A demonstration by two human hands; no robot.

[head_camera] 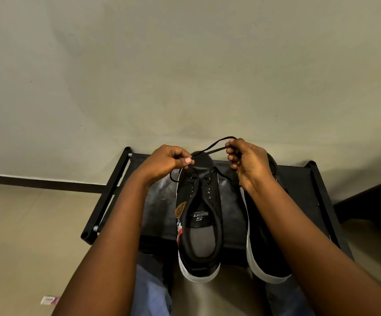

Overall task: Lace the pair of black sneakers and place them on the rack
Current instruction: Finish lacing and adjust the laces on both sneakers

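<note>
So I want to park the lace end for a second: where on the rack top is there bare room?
The rack has a bare patch of dark top left of the middle sneaker, under the left hand. A narrow strip shows between that sneaker and the right sneaker. The far edge is crowded by both hands, the right hand and the lace.

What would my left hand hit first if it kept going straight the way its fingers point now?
Probably the right hand. The left hand pinches the black lace, fingers pointing across the sneaker toward it, with nothing visible between them but the lace; depth is unclear.
</note>
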